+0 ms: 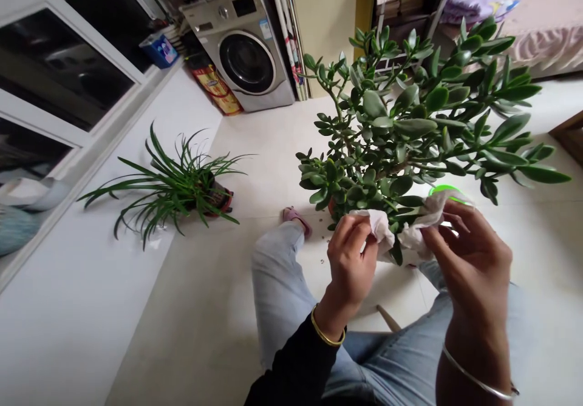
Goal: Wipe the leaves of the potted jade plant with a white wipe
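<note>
The left hand (351,260) and right hand (478,257) pinch white tissue (381,227) between their fingers, beside low leaves (397,252) of the plant (387,127), above the floor (182,321), well inside its left edge; tugging could snap stems.

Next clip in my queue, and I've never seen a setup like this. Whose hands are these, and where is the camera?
There is no machine here, just a person's bare hands. The only picture comes from a camera worn on that person's head, looking forward and down. The left hand and right hand both hold white tissue at the lower leaves of a jade plant. On the pale floor stand a long-leaved potted plant and, farther back, a front-loading washing machine.
</note>
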The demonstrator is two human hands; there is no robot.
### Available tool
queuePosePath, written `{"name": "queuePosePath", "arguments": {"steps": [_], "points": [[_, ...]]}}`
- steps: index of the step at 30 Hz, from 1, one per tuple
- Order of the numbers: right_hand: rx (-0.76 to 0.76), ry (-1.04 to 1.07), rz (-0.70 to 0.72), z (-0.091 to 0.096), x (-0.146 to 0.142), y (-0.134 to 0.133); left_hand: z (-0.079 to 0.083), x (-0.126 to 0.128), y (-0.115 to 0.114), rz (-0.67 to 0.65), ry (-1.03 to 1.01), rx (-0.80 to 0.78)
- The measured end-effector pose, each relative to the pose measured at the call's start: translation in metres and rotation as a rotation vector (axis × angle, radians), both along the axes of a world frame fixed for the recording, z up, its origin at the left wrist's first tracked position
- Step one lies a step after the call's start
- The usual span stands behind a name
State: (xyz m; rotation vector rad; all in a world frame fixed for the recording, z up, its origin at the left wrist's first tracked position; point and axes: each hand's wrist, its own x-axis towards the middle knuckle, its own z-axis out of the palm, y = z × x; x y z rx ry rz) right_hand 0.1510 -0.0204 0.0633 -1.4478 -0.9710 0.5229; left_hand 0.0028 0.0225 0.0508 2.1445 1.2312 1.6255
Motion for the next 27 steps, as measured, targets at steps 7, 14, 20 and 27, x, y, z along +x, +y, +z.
{"name": "queuePosePath", "arguments": {"steps": [7,14,20,27], "points": [[-0.109,-0.332,0.042,0.016,0.013,0.010,-0.001,0.001,-0.001,-0.016,0.007,0.006],[-0.056,-0.393,-0.049,0.022,0.007,0.011,0.003,0.000,0.003,0.010,-0.003,0.009],[-0.054,-0.402,-0.047,0.016,0.003,0.008,0.005,0.000,0.002,-0.005,0.009,-0.015],[-0.045,-0.362,-0.099,0.012,0.002,0.010,0.004,-0.001,-0.001,-0.033,-0.009,-0.035]]}}
